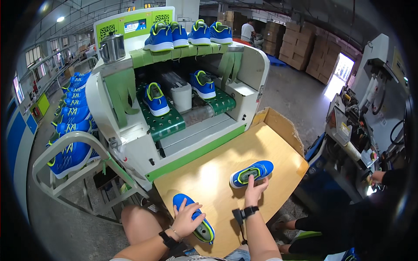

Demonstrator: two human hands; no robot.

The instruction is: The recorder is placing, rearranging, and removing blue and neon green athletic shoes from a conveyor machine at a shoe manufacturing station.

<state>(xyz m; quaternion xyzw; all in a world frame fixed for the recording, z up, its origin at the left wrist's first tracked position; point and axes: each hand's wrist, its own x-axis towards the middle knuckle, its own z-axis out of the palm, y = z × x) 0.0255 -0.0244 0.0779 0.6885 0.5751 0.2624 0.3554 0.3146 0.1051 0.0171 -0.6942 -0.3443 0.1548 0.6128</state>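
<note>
Two blue running shoes with lime-green trim and white soles lie on the wooden board before me. My left hand lies across the left shoe, fingers curled over its upper; its toe points away from me. My right hand grips the right shoe at the collar, fingers at its opening. Its toe points to the right. Something grey-green fills the openings of both shoes. Two more such shoes, a left one and a right one, sit on the green perforated belts of the machine ahead.
The white-and-green machine carries several blue shoes and a metal jug on top. A rack of blue shoes stands left. Cardboard edges the wooden board. Another person's hand is at machinery right.
</note>
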